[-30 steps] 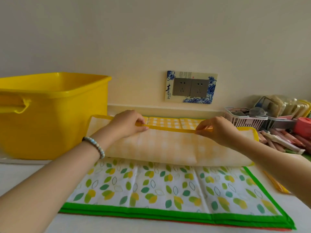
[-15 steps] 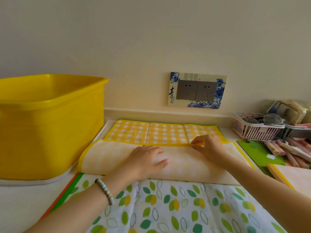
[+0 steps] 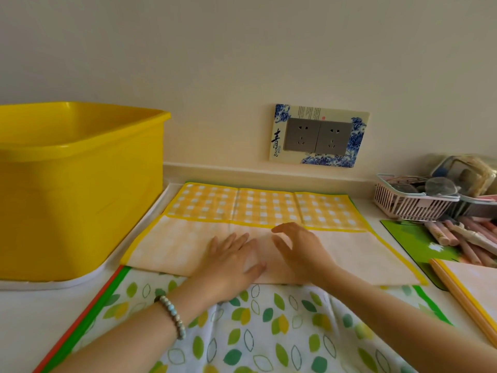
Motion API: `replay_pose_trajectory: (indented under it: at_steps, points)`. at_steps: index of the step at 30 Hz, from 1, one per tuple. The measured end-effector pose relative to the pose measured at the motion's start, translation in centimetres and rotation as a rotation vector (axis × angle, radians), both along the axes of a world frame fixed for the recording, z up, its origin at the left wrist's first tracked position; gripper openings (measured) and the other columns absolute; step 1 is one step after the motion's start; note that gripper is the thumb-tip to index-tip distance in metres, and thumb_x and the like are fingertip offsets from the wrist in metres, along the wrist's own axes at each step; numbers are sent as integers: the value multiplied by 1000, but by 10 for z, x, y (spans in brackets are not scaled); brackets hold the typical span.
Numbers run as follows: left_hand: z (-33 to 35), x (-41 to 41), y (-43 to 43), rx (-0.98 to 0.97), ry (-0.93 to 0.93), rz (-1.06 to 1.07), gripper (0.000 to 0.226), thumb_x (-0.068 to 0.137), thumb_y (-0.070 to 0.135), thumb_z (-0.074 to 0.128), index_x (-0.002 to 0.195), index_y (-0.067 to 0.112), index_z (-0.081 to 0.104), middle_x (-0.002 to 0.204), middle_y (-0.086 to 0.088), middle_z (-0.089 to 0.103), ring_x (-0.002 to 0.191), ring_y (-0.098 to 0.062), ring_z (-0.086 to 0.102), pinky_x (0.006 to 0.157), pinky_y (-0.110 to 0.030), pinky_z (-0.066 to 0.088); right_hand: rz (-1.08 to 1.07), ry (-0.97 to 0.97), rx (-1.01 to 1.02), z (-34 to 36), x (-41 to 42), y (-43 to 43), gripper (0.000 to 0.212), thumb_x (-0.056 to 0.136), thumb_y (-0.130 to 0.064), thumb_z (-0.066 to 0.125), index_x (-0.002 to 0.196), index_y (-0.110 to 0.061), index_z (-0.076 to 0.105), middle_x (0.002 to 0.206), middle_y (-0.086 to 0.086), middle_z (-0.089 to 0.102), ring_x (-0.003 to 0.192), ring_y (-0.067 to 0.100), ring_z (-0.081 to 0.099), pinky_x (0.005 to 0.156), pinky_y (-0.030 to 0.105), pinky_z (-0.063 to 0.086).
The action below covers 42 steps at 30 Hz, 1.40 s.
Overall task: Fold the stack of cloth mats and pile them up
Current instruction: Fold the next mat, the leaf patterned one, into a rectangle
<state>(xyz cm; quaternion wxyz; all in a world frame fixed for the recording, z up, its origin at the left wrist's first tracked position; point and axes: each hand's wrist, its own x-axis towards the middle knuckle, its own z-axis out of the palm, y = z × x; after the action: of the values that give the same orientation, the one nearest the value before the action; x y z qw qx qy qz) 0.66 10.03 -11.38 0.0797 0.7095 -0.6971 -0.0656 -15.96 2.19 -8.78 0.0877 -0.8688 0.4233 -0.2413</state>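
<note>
So the yellow checked mat (image 3: 269,208) is folded over on itself near the desk's (image 3: 27,319) back edge, lying on the leaf-print mat (image 3: 269,332). Our left grip (image 3: 231,265) rests flat on the fold, fingers straight. Our right grip (image 3: 301,251) is just beside it, fingers apart and loosely curved, holding nothing. There's a yellow tub (image 3: 80,189) at the left edge.

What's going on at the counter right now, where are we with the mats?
A person is part-way through folding the yellow checked mat. Its near part is turned over, pale underside up, and the far checked strip is uncovered. The left hand presses flat on the folded flap. The right hand is beside it with relaxed fingers; contact is unclear. Underneath lies the unfolded leaf-print mat. Another yellow-edged mat sits at the right.
</note>
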Motion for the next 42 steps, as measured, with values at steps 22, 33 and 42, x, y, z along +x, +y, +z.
replay_pose_trajectory:
  at_steps: [22, 33, 42]
  points:
    - [3, -1, 4, 12, -8, 4, 111, 56, 91, 1, 151, 34, 1, 158, 14, -9, 145, -11, -11, 115, -43, -7, -308, 322, 169, -18, -130, -28, 58, 95, -57, 22, 148, -34, 19, 157, -9, 13, 145, 9, 9, 116, 29, 5]
    - [1, -1, 1, 16, -45, -3, 81, 82, 76, 8, 150, 34, -1, 158, 13, -8, 145, -10, -11, 115, -43, -6, -25, 208, 207, 2, -73, 16, 52, 96, -51, 29, 145, -34, 26, 156, -8, 19, 143, 10, 14, 114, 29, 7]
    - [-1, 0, 0, -3, -18, -4, 64, 91, 64, 13, 149, 39, 2, 158, 15, -7, 144, -7, -11, 115, -43, -8, 75, 349, 155, -15, -38, 39, 62, 87, -70, 19, 144, -50, 7, 157, -19, 2, 145, 10, -8, 116, 40, -8]
